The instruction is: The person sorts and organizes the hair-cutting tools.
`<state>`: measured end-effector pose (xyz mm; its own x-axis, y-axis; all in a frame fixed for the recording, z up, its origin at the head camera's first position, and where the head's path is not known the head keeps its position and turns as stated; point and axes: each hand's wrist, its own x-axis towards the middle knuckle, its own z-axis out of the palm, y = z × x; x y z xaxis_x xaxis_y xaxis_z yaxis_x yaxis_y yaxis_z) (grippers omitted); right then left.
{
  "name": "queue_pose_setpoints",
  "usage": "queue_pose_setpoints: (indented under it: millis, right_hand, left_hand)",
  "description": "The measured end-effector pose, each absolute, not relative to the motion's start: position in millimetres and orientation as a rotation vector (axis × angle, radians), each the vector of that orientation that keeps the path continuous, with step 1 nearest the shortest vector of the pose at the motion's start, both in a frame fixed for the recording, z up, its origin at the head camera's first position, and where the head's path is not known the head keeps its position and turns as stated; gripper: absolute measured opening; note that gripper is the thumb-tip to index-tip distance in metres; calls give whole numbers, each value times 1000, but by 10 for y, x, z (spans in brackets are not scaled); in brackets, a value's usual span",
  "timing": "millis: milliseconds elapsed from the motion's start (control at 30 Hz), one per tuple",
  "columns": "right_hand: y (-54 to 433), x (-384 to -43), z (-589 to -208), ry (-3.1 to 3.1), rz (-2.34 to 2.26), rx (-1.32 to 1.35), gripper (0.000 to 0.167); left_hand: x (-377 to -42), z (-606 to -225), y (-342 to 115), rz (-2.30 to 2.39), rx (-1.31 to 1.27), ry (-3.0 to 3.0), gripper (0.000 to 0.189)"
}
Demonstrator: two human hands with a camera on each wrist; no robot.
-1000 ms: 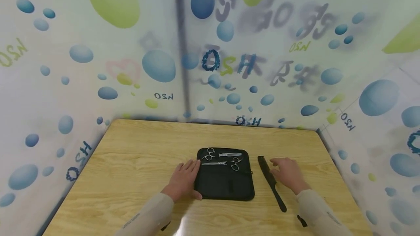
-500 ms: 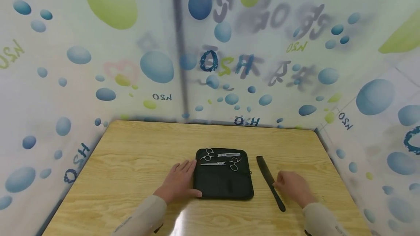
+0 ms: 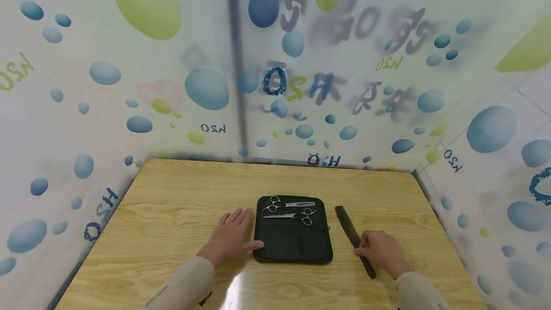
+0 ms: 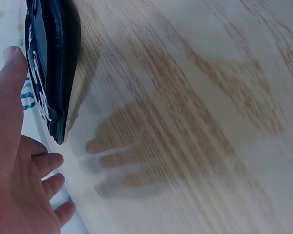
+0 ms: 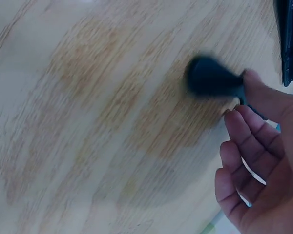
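A black comb point(image 3: 346, 222) with a long handle lies slanted on the right of the wooden table. My right hand point(image 3: 383, 251) pinches it between thumb and fingers near the start of the handle; the handle's rounded end point(image 5: 207, 78) looks blurred in the right wrist view. To the left lies a black zip case point(image 3: 297, 248). On its upper half sit scissors point(image 3: 281, 215) and thinning shears point(image 3: 301, 204), both silver. My left hand point(image 3: 229, 234) is spread beside the case's left edge, the thumb reaching over its lower left corner. The case's edge point(image 4: 63, 53) shows in the left wrist view.
The light wooden table point(image 3: 181, 195) has rounded corners and meets walls at the back and both sides. A pale wall covering point(image 3: 163, 61) with blue and green ovals and lettering surrounds it.
My right hand has moved down along the comb from beside its toothed part and now pinches it near the handle. My left hand has drawn slightly left, fingers off the case's edge.
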<state>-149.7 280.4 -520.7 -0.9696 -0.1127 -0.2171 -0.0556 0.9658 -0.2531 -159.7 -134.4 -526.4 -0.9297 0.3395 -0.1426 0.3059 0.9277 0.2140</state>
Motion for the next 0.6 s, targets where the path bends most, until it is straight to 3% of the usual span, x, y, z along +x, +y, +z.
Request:
queue_pose_setpoints:
  millis: [167,600]
  right_hand:
    - [2832,-1497,-5241,2952,-355,-152,15]
    - [2863,-1504,-5263,2898,-444,-127,15]
  left_hand:
    - [-1596,-5257,-1348,293,479,2908,100]
    - [-1583,-5271,-1368,296,476,2917,99]
